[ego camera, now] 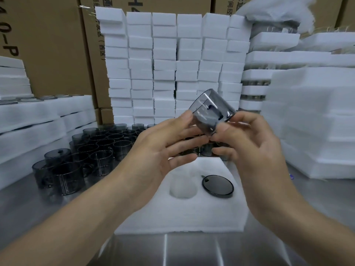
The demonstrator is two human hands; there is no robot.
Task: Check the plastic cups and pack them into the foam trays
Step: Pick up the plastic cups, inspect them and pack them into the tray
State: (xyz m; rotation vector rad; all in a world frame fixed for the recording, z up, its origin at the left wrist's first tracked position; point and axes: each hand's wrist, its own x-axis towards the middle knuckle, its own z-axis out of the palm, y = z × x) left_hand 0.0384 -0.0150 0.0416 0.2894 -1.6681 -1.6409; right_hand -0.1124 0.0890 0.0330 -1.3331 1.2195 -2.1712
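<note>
A wall of brown cardboard cartons [53, 54] closes the back of the head view, with tall columns of white foam blocks [165, 66] stacked in front of it. Piles of foam trays stand along the left edge [38, 121] and right edge [317, 121] of the steel table [192, 248].

A crowd of loose cups [92, 150], smoky grey and upright, covers the left part of the table. In the middle, towards the near edge, lies one foam tray [182, 217]. Its right well holds a packed cup [217, 186] showing a dark round face, and the empty well [183, 189] lies just beside it.

Both hands hold one smoky plastic cup [212, 112] tilted in the air above the tray's far edge. The right hand [249, 150] has the firm grip, pinching the cup's lower end between thumb and forefinger. The left hand [163, 150] is spread almost flat, its straight fingertips steadying the cup's side.

This looks like the checking step, the cup being held up against the white foam to inspect it. If it passes, the next move calls for lowering it squarely into the empty well.

On the left carton, sideways print ends in "0-P". The middle cartons carry Chinese characters that are too cut off to read with confidence. No mark shows on the cup.
</note>
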